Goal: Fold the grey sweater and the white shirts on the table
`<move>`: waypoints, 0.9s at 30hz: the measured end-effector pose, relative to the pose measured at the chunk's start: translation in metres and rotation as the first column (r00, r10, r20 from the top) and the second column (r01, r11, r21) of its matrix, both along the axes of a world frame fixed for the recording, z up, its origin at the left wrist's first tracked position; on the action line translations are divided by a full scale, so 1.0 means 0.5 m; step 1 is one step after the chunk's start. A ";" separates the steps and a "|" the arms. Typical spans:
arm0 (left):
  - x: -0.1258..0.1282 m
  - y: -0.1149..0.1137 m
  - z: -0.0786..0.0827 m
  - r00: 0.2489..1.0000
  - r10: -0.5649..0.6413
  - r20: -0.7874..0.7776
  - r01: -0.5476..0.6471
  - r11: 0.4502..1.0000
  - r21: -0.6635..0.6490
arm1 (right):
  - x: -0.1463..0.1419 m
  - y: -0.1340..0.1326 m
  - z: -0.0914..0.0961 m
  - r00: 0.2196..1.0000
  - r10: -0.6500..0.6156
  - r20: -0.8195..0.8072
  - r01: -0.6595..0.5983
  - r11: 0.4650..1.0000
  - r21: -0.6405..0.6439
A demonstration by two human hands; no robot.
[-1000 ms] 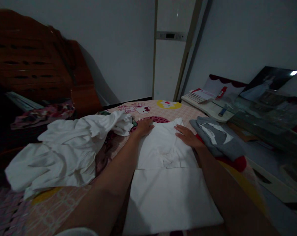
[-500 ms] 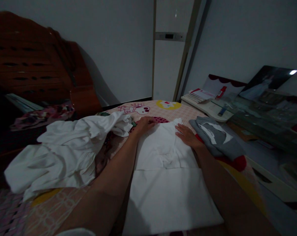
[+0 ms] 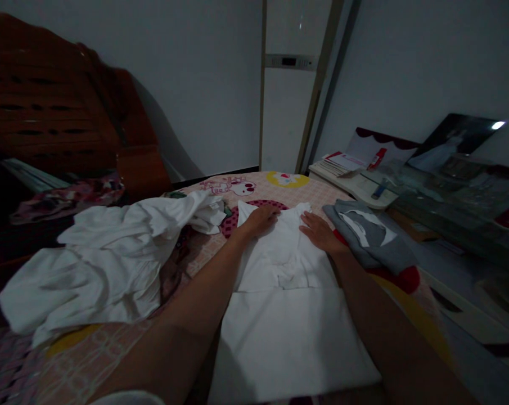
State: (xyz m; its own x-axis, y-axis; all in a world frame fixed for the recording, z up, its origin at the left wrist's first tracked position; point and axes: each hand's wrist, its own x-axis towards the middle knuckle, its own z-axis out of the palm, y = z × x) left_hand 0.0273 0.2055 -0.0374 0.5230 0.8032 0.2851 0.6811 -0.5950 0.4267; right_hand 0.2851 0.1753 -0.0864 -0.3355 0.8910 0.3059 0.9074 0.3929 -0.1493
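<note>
A white garment point(image 3: 292, 337), partly folded, lies in front of me on a patterned cloth, its near part doubled over toward the middle. My left hand point(image 3: 262, 219) rests on the garment's far part, fingers stretched and pointing right. My right hand point(image 3: 317, 229) lies at the far right edge of the garment, its fingers spread on the fabric. Small creases show near the middle, just beyond the fold's edge. Neither hand grips the cloth visibly.
A heap of crumpled white clothing point(image 3: 111, 264) lies to the left. Folded grey clothing point(image 3: 368, 233) sits at the right, on something red. Beyond it stand a glass shelf point(image 3: 440, 197) and papers point(image 3: 341, 161). A wooden headboard-like piece point(image 3: 68, 107) is at the far left.
My left hand has slid right, from the garment's far left edge onto its far part, uncovering the far left corner. My right hand has stayed nearly in place.
</note>
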 end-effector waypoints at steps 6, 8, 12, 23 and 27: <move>0.001 0.002 -0.004 0.997 -0.038 -0.067 0.039 0.999 0.010 | -0.003 0.000 -0.001 0.997 -0.008 0.074 0.006 1.000 0.024; -0.001 0.001 -0.006 0.993 -0.073 -0.091 0.075 0.997 0.019 | -0.007 -0.002 0.001 0.996 -0.016 0.086 0.013 0.999 0.030; -0.001 -0.004 -0.009 0.995 -0.045 -0.085 0.048 0.998 0.041 | -0.013 -0.007 0.004 0.996 -0.065 0.066 0.062 0.997 0.043; -0.008 0.002 -0.013 0.996 -0.032 -0.079 0.031 1.000 -0.003 | 0.012 0.018 0.015 0.982 -0.132 -0.132 0.140 0.989 0.049; -0.006 0.000 -0.012 0.994 -0.009 -0.111 0.008 1.000 -0.013 | 0.004 0.013 0.015 0.985 -0.158 -0.077 0.160 0.987 0.023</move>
State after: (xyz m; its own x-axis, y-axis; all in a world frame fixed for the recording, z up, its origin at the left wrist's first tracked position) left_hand 0.0245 0.2053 -0.0433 0.5580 0.8016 0.2147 0.7196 -0.5962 0.3559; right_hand 0.2870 0.1816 -0.0791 -0.1659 0.9217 0.3507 0.9454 0.2499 -0.2094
